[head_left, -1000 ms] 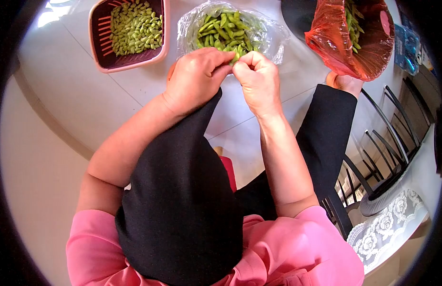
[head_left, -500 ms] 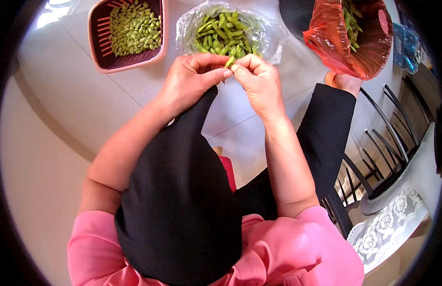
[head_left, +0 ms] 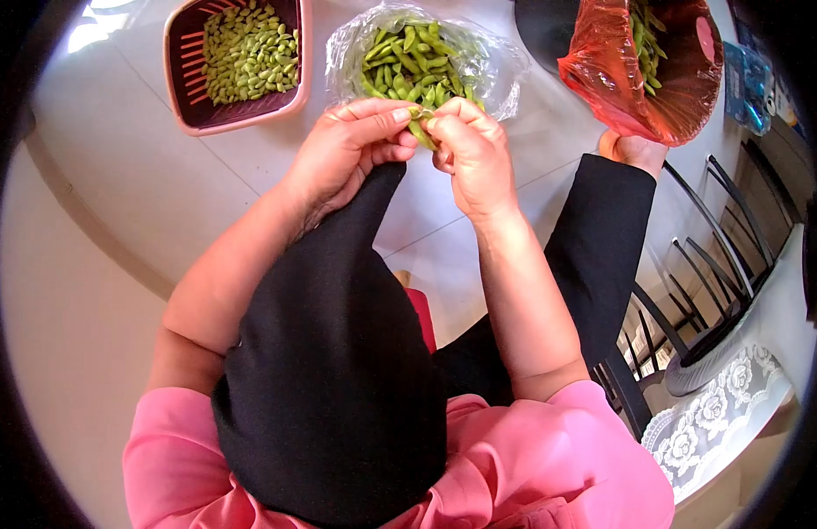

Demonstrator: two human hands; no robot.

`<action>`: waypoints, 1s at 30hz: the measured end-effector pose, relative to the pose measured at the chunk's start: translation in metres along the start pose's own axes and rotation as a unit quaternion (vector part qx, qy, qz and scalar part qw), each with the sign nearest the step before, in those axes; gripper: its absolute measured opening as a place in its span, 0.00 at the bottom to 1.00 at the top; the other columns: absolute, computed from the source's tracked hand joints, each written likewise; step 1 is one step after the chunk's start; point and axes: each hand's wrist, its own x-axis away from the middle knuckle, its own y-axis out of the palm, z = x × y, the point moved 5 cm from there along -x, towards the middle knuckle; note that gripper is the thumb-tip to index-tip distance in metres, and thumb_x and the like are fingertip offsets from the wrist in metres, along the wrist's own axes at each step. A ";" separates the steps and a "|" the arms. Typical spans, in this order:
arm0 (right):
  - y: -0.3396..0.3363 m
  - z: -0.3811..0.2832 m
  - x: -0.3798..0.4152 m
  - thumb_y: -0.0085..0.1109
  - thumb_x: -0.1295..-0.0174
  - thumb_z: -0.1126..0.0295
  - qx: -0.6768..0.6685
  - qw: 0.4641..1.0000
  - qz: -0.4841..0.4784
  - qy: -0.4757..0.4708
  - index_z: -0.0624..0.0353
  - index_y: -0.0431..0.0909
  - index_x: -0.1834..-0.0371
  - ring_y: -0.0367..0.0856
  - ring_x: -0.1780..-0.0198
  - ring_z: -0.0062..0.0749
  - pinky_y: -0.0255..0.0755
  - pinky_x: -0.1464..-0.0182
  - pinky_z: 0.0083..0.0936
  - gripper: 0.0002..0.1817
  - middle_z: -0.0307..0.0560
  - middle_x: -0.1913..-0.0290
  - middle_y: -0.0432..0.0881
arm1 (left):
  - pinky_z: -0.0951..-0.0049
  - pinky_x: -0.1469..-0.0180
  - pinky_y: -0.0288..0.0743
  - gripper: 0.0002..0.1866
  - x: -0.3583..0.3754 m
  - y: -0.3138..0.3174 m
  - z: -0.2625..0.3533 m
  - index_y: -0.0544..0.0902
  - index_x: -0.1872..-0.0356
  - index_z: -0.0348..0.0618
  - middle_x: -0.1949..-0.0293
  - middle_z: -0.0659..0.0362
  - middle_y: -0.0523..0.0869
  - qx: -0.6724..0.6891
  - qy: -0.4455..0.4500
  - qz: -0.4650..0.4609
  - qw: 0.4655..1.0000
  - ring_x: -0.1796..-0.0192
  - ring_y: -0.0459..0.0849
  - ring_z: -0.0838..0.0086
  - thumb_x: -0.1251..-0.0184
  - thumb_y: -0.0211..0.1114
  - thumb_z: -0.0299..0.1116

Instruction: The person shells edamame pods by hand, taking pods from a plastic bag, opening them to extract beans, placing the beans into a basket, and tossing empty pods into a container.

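Observation:
A green edamame pod (head_left: pixel 421 133) is pinched between my two hands, just in front of a clear plastic bag (head_left: pixel 503 75). My left hand (head_left: pixel 360 141) grips one side of it with thumb and fingers. On the other side, the thumb and forefinger of my right hand (head_left: pixel 473 154) close on the pod. Inside the clear bag lies a heap of whole edamame pods (head_left: pixel 413 60). Shelled beans (head_left: pixel 251 55) cover much of the bottom of a pink and dark basket (head_left: pixel 305 62) to the left. Whether the pod is split is too small to tell.
At the upper right a red plastic bag (head_left: pixel 600 66) holds more pods (head_left: pixel 643 48). My bare foot (head_left: pixel 636 152) is beside it. Black metal chairs (head_left: pixel 699 291) and a white lace cloth (head_left: pixel 712 414) are at the right. Pale floor tiles (head_left: pixel 197 167) lie below.
The pod now hangs tilted lower between my fingers. My left thumb has moved up, and both hands have turned and shifted slightly left.

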 end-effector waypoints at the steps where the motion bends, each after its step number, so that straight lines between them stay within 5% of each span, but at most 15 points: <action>1: 0.001 0.005 0.000 0.58 0.46 0.74 -0.070 0.996 -0.002 0.051 0.60 0.76 0.78 0.67 0.77 0.13 0.64 0.72 0.15 0.05 0.30 0.78 0.73 | 0.83 0.64 0.76 0.09 0.000 0.000 -0.002 0.81 0.59 0.35 0.70 0.58 0.83 0.031 -0.009 0.005 0.999 0.70 0.80 0.79 0.36 0.60 0.29; 5: 0.003 0.002 0.003 0.61 0.46 0.71 0.026 0.999 0.038 0.009 0.60 0.79 0.73 0.67 0.77 0.15 0.66 0.71 0.15 0.04 0.31 0.77 0.74 | 0.83 0.63 0.77 0.08 -0.007 -0.004 -0.004 0.81 0.60 0.35 0.69 0.58 0.83 0.030 0.016 0.017 0.999 0.70 0.80 0.80 0.36 0.60 0.29; 7: 0.003 -0.007 0.006 0.64 0.46 0.70 0.235 0.962 0.060 -0.129 0.62 0.79 0.69 0.69 0.76 0.16 0.66 0.71 0.14 0.07 0.34 0.75 0.77 | 0.82 0.64 0.76 0.08 -0.009 -0.009 -0.007 0.81 0.60 0.36 0.69 0.59 0.83 0.017 0.021 0.036 0.999 0.70 0.79 0.80 0.37 0.61 0.28; 10: 0.003 -0.011 0.008 0.66 0.46 0.68 0.287 0.937 0.083 -0.183 0.62 0.79 0.67 0.71 0.75 0.16 0.65 0.71 0.12 0.10 0.37 0.73 0.79 | 0.83 0.65 0.75 0.08 -0.009 -0.010 -0.005 0.81 0.61 0.36 0.70 0.60 0.82 -0.022 0.032 0.046 0.998 0.71 0.79 0.80 0.38 0.63 0.28; 11: 0.003 -0.013 0.009 0.66 0.46 0.68 0.287 0.937 0.083 -0.183 0.62 0.79 0.67 0.71 0.75 0.16 0.65 0.71 0.12 0.10 0.37 0.73 0.79 | 0.83 0.65 0.75 0.08 -0.009 -0.009 -0.004 0.81 0.61 0.36 0.70 0.60 0.82 -0.022 0.033 0.046 0.998 0.71 0.79 0.80 0.38 0.63 0.28; 13: 0.004 -0.006 0.008 0.65 0.45 0.67 0.069 0.997 0.044 -0.003 0.63 0.78 0.67 0.72 0.75 0.16 0.65 0.72 0.12 0.10 0.38 0.70 0.80 | 0.83 0.67 0.73 0.08 -0.008 -0.008 -0.001 0.82 0.62 0.36 0.71 0.61 0.82 -0.080 0.039 0.049 0.995 0.72 0.77 0.81 0.40 0.64 0.28; 16: 0.004 0.001 0.006 0.63 0.43 0.69 0.004 0.998 -0.003 0.056 0.63 0.77 0.64 0.73 0.74 0.16 0.66 0.71 0.13 0.10 0.38 0.69 0.79 | 0.84 0.68 0.73 0.07 -0.007 -0.007 0.003 0.82 0.64 0.36 0.72 0.62 0.82 -0.166 0.091 0.064 0.980 0.73 0.77 0.82 0.40 0.65 0.29; 22: 0.013 -0.005 0.007 0.59 0.40 0.72 0.016 0.998 0.003 -0.064 0.62 0.72 0.57 0.71 0.76 0.14 0.60 0.79 0.09 0.11 0.38 0.71 0.76 | 0.85 0.71 0.69 0.06 -0.007 -0.007 0.005 0.82 0.66 0.37 0.74 0.65 0.81 -0.199 0.083 0.065 0.974 0.75 0.74 0.85 0.40 0.65 0.30; 26: 0.010 -0.006 0.004 0.58 0.39 0.70 0.026 0.997 -0.036 -0.060 0.62 0.72 0.60 0.71 0.76 0.14 0.61 0.78 0.09 0.09 0.38 0.72 0.76 | 0.86 0.72 0.67 0.06 -0.005 -0.008 0.004 0.82 0.67 0.39 0.75 0.66 0.80 -0.213 0.084 0.052 0.972 0.75 0.72 0.86 0.39 0.64 0.31; 30: 0.006 -0.002 0.000 0.55 0.41 0.72 0.015 0.997 -0.072 0.039 0.61 0.71 0.65 0.73 0.76 0.16 0.64 0.78 0.13 0.06 0.39 0.74 0.76 | 0.86 0.72 0.66 0.06 -0.004 -0.006 0.001 0.82 0.68 0.40 0.76 0.67 0.79 -0.182 0.085 0.028 0.979 0.75 0.72 0.86 0.38 0.63 0.31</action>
